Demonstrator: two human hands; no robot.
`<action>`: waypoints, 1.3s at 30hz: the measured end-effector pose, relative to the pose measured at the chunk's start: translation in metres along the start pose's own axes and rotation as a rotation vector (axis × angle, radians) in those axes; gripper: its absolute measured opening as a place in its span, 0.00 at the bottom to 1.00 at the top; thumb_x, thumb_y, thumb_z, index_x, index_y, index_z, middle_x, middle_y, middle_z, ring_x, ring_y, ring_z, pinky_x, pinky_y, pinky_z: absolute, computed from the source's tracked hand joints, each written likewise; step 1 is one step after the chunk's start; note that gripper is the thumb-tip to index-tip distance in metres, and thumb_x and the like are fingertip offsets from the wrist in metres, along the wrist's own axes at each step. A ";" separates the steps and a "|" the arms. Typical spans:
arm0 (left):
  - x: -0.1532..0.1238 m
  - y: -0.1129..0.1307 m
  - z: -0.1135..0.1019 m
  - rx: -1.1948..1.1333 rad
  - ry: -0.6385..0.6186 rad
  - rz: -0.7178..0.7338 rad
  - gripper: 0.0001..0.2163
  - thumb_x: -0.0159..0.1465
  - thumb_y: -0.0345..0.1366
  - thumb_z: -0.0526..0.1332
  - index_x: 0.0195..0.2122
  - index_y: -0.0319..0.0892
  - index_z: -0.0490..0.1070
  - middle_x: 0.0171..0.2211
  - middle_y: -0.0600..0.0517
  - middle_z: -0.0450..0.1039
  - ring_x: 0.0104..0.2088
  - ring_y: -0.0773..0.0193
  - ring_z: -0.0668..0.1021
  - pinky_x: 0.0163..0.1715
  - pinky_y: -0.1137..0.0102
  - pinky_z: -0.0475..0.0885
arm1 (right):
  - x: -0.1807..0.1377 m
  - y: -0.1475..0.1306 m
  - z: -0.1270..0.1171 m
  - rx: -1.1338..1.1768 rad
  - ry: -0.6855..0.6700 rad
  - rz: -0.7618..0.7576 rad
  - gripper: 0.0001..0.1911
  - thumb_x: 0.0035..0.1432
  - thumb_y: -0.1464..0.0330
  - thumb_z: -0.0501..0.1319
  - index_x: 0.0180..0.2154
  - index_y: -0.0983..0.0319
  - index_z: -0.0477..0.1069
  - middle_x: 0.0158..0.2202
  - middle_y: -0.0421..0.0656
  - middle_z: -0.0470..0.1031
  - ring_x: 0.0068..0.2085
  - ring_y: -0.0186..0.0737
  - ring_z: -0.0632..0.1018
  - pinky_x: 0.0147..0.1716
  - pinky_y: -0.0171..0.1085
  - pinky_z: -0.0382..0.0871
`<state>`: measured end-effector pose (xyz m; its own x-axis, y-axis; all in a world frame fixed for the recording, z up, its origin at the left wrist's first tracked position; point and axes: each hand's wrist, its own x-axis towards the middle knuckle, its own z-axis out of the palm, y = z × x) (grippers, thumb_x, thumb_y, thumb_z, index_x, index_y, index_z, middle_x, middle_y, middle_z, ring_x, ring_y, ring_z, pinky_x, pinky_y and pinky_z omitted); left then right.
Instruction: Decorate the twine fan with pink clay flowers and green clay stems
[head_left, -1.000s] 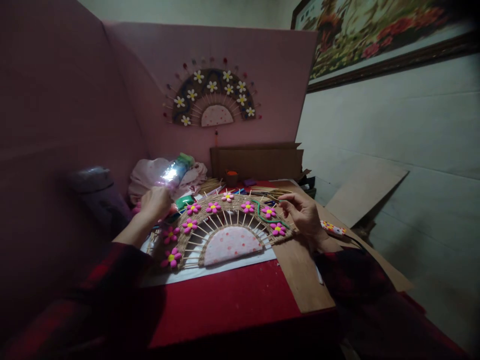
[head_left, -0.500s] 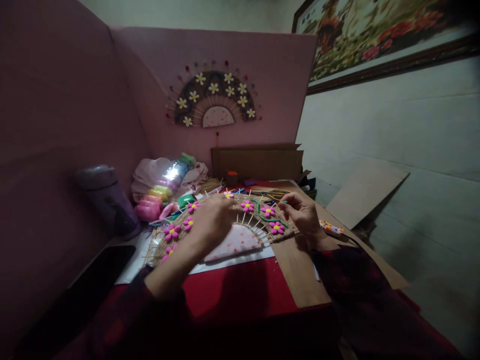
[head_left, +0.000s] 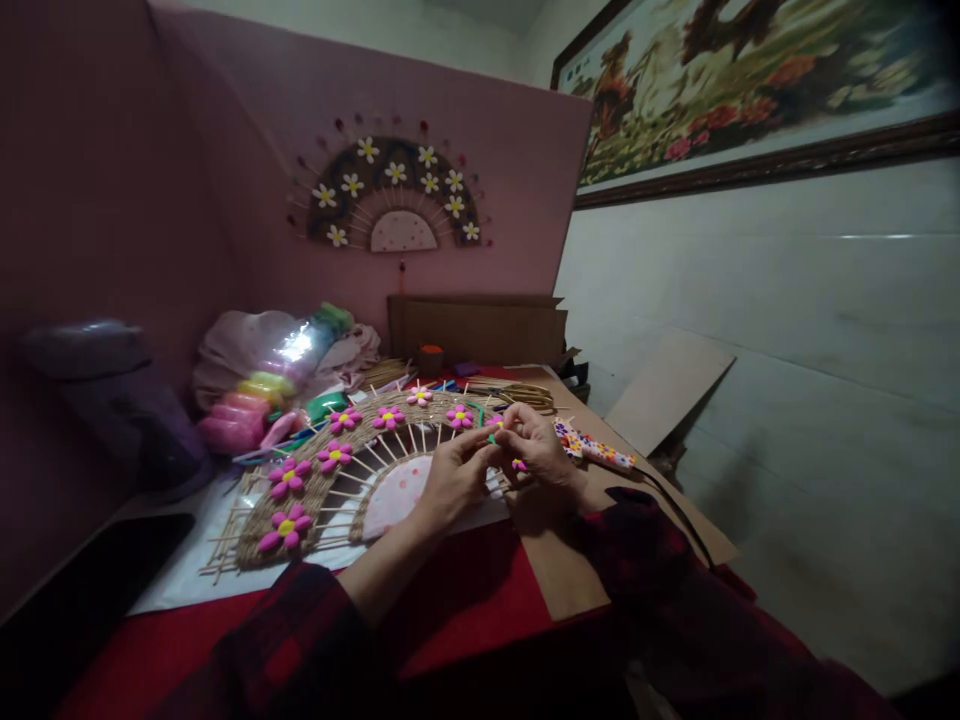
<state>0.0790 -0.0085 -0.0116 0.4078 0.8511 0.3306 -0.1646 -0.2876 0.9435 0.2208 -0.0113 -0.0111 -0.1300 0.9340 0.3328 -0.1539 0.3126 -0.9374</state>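
A fan-shaped craft piece point(head_left: 300, 480), wound with brown cord over thin sticks, lies flat in front of me. Pink clay flowers with yellow centres, such as one flower point(head_left: 286, 526), dot its band, and its half-round centre point(head_left: 397, 490) is pale with small spots. Over the fan's right end my two hands meet, fingertips together. My left hand point(head_left: 456, 478) pinches at a thin green clay strand point(head_left: 480, 411), a bit of which shows between the hands. My right hand point(head_left: 537, 450) is closed at the same spot, its fingertips also on the green clay. Part of the strand and some flowers are hidden behind my hands.
A flower-patterned glue gun point(head_left: 600, 452) with a black cord lies right of my hands on brown board. Bagged coloured clay point(head_left: 247, 400) and a tumbler point(head_left: 120, 410) stand left. A dark phone-like slab point(head_left: 112, 570) lies front left. A finished fan point(head_left: 345, 200) hangs behind.
My left hand has moved right and down from over the fan's middle to meet my right hand. The view has turned right, uncovering more of the fan's left side.
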 end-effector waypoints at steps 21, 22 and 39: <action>-0.005 0.004 -0.012 -0.300 0.141 -0.181 0.17 0.48 0.46 0.68 0.26 0.36 0.70 0.22 0.50 0.75 0.17 0.70 0.72 0.17 0.74 0.68 | -0.001 -0.006 -0.011 -0.192 0.427 -0.254 0.21 0.56 0.49 0.55 0.26 0.61 0.65 0.14 0.37 0.67 0.13 0.28 0.62 0.12 0.29 0.53; -0.004 0.004 -0.012 -0.338 0.138 -0.174 0.17 0.49 0.46 0.68 0.30 0.35 0.71 0.24 0.49 0.76 0.18 0.69 0.74 0.18 0.73 0.69 | -0.001 -0.005 -0.012 -0.189 0.439 -0.260 0.21 0.56 0.50 0.55 0.25 0.61 0.65 0.14 0.37 0.67 0.13 0.28 0.62 0.12 0.29 0.53; -0.008 0.004 -0.010 -0.467 0.096 -0.323 0.21 0.44 0.44 0.71 0.34 0.36 0.70 0.19 0.57 0.70 0.11 0.77 0.64 0.12 0.77 0.61 | 0.001 -0.002 -0.016 -0.211 0.473 -0.289 0.21 0.56 0.51 0.56 0.26 0.62 0.66 0.12 0.36 0.65 0.13 0.27 0.62 0.11 0.28 0.52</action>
<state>0.0665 -0.0122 -0.0104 0.4237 0.9058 0.0034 -0.4334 0.1994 0.8788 0.2367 -0.0079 -0.0106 0.3466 0.7661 0.5412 0.0865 0.5484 -0.8317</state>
